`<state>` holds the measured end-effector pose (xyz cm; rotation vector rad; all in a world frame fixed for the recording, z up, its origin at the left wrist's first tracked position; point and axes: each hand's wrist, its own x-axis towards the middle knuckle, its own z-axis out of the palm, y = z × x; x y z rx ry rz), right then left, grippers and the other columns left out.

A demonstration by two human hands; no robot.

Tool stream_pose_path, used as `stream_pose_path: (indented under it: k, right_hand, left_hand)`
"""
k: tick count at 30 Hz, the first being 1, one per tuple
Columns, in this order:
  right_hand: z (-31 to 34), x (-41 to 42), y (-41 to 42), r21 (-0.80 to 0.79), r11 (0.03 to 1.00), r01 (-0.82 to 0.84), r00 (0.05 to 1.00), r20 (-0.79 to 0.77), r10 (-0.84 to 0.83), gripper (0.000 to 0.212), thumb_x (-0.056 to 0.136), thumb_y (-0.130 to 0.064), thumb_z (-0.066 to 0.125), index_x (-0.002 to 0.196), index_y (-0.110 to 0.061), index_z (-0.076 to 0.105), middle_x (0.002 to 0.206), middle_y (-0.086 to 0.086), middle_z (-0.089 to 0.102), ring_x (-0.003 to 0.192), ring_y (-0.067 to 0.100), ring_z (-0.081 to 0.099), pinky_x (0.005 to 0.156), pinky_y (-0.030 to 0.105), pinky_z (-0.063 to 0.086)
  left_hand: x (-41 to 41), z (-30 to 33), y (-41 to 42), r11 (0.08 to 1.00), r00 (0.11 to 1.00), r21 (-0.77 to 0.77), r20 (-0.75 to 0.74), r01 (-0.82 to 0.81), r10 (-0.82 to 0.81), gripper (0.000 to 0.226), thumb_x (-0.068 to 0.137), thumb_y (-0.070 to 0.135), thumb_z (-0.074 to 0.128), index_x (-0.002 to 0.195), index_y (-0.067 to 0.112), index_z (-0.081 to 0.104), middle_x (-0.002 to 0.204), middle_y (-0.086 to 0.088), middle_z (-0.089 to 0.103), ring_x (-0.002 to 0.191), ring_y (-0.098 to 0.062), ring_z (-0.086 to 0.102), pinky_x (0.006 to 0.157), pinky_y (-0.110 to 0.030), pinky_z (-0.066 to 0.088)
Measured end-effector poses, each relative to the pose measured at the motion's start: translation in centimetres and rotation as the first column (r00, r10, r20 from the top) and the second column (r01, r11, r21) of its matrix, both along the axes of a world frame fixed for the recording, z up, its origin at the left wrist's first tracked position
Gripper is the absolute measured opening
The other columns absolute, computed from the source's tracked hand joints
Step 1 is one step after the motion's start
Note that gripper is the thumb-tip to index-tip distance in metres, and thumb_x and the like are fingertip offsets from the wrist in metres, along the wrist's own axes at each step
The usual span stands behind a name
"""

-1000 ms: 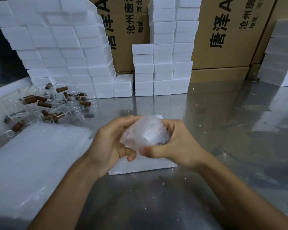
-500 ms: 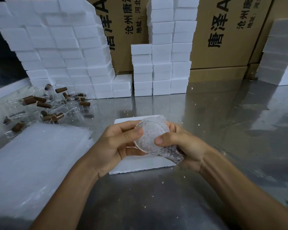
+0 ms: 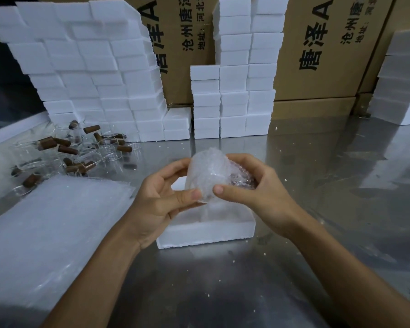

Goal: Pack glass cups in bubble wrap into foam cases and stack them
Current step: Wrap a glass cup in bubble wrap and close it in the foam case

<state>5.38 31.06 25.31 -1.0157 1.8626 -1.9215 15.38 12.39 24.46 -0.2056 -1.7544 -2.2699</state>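
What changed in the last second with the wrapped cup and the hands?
Both hands, left hand and right hand, kept hold of the wrapped cup and turned it: a second ago a bunched lump, then mouth toward the camera, now roughly upright above the foam case. Nothing was let go. Bubble wrap sheets, loose glass cups and foam stacks stayed put.

Both hands are holding a bubble-wrapped cup (image 3: 210, 176) above an open foam case (image 3: 206, 229) lying on the table (image 3: 317, 185): left hand (image 3: 161, 200) and right hand (image 3: 251, 185) pinching it with thumbs and fingers. Bubble wrap sheets (image 3: 50, 230) are lying left.
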Motion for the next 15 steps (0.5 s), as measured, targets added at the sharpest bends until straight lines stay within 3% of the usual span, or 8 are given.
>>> stream_pose_path:
  k: [2,5,8,11,15]
  right_hand:
    - [-0.06,-0.2,0.19,-0.005,1.0,0.022,0.996,-0.088,-0.022,0.067,0.059,-0.027,0.094,0.118,-0.025,0.062,0.105,-0.006,0.069,0.094,0.015,0.07,0.076,0.028,0.057]
    - [0.0,-0.34,0.54,0.034,0.999,0.019,0.976,-0.218,-0.011,0.063,0.058,-0.02,0.095,0.112,-0.021,0.062,0.1,-0.004,0.069,0.085,0.017,0.07,0.07,0.028,0.058]
    - [0.18,-0.29,0.78,0.103,0.994,0.04,0.951,-0.311,-0.006,0.055,0.059,-0.017,0.094,0.104,-0.019,0.064,0.093,-0.002,0.069,0.079,0.02,0.07,0.063,0.032,0.059]
    - [0.11,-0.13,0.7,0.171,0.983,0.068,0.921,-0.39,0.004,0.054,0.06,-0.018,0.094,0.104,-0.02,0.063,0.092,-0.003,0.068,0.078,0.018,0.068,0.067,0.037,0.059]
    - [-0.14,-0.24,0.45,0.159,0.981,0.112,0.877,-0.48,-0.022,0.055,0.058,-0.017,0.095,0.103,-0.023,0.063,0.101,-0.004,0.06,0.087,0.011,0.063,0.069,0.024,0.054]
  left_hand:
    - [-0.06,-0.23,-0.11,1.0,0.999,-0.029,-0.032,-0.012,0.011,0.06,0.065,0.005,0.084,0.121,0.015,0.066,0.133,-0.011,0.059,0.109,-0.036,0.066,0.081,-0.036,0.058]
    - [-0.11,-0.36,-0.26,0.973,0.993,-0.208,-0.078,-0.103,0.088,0.061,0.062,0.01,0.086,0.117,0.027,0.068,0.126,0.002,0.063,0.101,-0.032,0.071,0.08,-0.032,0.058]
    - [-0.11,-0.28,-0.23,0.912,0.983,-0.37,-0.111,-0.18,0.149,0.063,0.058,0.021,0.09,0.114,0.038,0.067,0.124,0.009,0.064,0.102,-0.03,0.07,0.08,-0.033,0.059]
    - [-0.04,-0.45,-0.09,0.83,0.972,-0.506,-0.148,-0.234,0.184,0.066,0.063,0.022,0.09,0.121,0.038,0.062,0.125,0.013,0.061,0.105,-0.024,0.069,0.08,-0.032,0.059]
    - [-0.14,-0.68,0.11,0.729,0.95,-0.609,-0.208,-0.314,0.235,0.068,0.068,0.013,0.088,0.126,0.034,0.059,0.126,0.016,0.06,0.104,-0.017,0.068,0.081,-0.032,0.06]
